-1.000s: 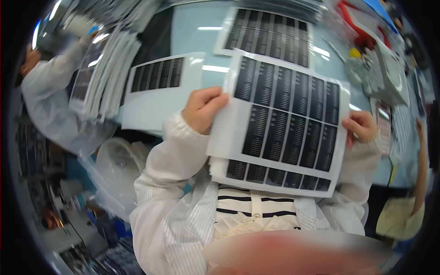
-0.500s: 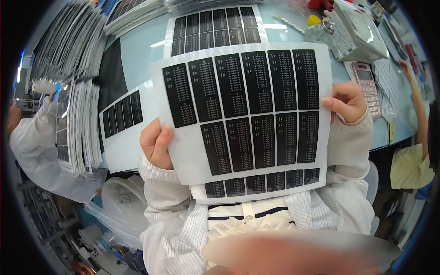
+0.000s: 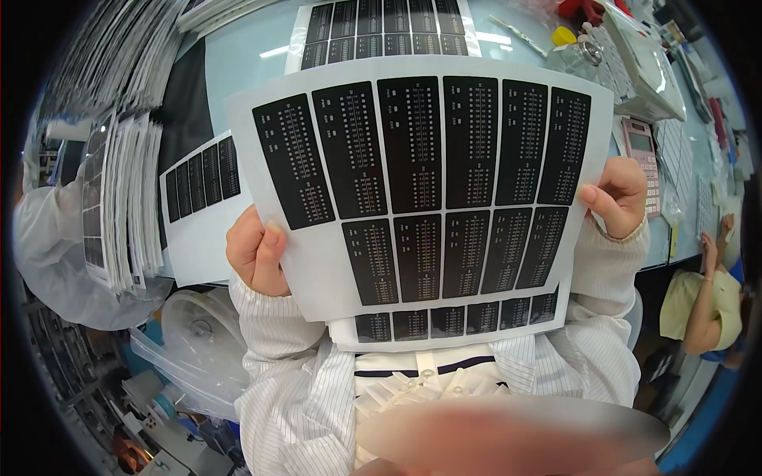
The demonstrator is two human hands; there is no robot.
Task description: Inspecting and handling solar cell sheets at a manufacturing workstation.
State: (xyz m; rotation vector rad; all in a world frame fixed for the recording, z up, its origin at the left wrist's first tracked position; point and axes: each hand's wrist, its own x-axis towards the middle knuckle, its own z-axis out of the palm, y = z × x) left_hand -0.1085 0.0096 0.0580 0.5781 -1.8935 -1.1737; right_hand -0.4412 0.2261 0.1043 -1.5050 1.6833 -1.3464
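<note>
Between my two hands I hold up a white sheet of black printed labels, its labels in two rows with one space blank at the lower left. My left hand pinches its left edge between thumb and fingers. On the right edge, my right hand grips it with the thumb in front. Below and behind it shows another label sheet, close against my front; what supports it is hidden. A sheet with a single row of labels lies left of my left hand.
Tall stacks of sheets stand at the left. Another label sheet lies at the back of the table. To the right are a pink calculator, a glass bottle and a white box. Other people work at both sides.
The held sheet has come closer and its top tilts toward me, so it looks larger. My hands have moved slightly apart, still gripping its edges. The co-worker at right has shifted their arms.
</note>
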